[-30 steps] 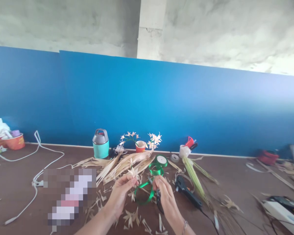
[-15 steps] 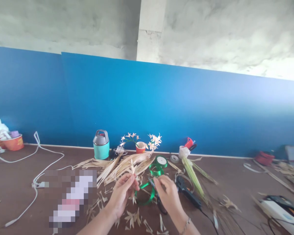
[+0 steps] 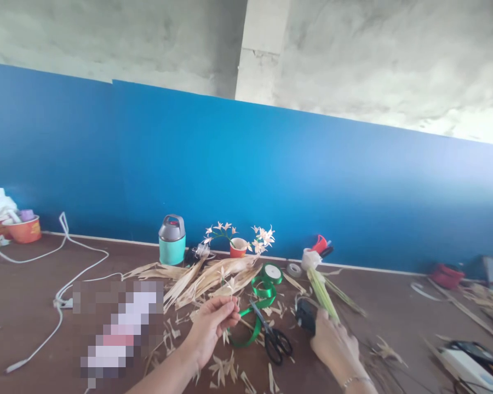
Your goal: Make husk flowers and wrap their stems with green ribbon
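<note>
In my left hand (image 3: pixel 216 320) a small pale corn-husk flower (image 3: pixel 230 284) is pinched upright between thumb and fingertips. My right hand (image 3: pixel 336 343) is closed over the handle of a black glue gun (image 3: pixel 305 315), whose front end shows beyond the fingers. Between the hands lie black-handled scissors (image 3: pixel 271 336), blades pointing away from me. Green ribbon (image 3: pixel 252 338) curls beside them, running back to its spool (image 3: pixel 272 273). Cut husk pieces (image 3: pixel 223 368) are scattered in front of me.
Dried husks (image 3: pixel 216 279) lie behind my left hand. A teal flask (image 3: pixel 172 241), a red paper cup (image 3: pixel 238 248) with husk flowers around it, and a green stalk bundle (image 3: pixel 322 293) stand or lie toward the blue partition (image 3: pixel 271 175). A white cable (image 3: pixel 82 270) loops at left.
The scissors have left my right hand and now lie on the table. That hand has moved right onto the glue gun. My left hand still holds the flower.
</note>
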Tool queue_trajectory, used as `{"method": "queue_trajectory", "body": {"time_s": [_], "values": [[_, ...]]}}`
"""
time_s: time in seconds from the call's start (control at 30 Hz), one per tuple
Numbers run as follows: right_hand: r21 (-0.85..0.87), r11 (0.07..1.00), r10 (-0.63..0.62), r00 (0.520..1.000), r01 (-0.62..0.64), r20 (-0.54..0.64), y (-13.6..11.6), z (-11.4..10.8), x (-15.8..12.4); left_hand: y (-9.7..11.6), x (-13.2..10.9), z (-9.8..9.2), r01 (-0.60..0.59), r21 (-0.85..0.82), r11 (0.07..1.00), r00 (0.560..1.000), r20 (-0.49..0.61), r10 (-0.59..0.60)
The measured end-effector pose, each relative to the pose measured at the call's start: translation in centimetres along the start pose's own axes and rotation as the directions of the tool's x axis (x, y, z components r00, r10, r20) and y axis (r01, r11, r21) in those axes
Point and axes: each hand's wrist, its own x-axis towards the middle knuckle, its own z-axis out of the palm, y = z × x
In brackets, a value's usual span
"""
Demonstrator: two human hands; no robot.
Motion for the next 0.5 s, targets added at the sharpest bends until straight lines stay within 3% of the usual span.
{"method": "queue_trajectory", "body": {"time_s": [0.2,0.4,0.5], "values": [[0.009,1.000,-0.019,0.995,0.020,-0.097,-0.2,-0.1,0.1,-0.1,-0.1,0.1,-0.022,0.114,0.993,1.000,-0.004,0.023],[0.182,0.982,0.004,0.960,0.049,-0.280,-0.6,-2.7,0.0,-0.3,0.1,0.0,-0.054,0.205,0.977,0.996,-0.056,0.066],[0.205,0.977,-0.011,0.978,0.055,-0.209,-0.6,-3.9,-0.1,-0.2,0.1,0.1,-0.089,0.252,0.964,0.990,-0.087,0.114]]}}
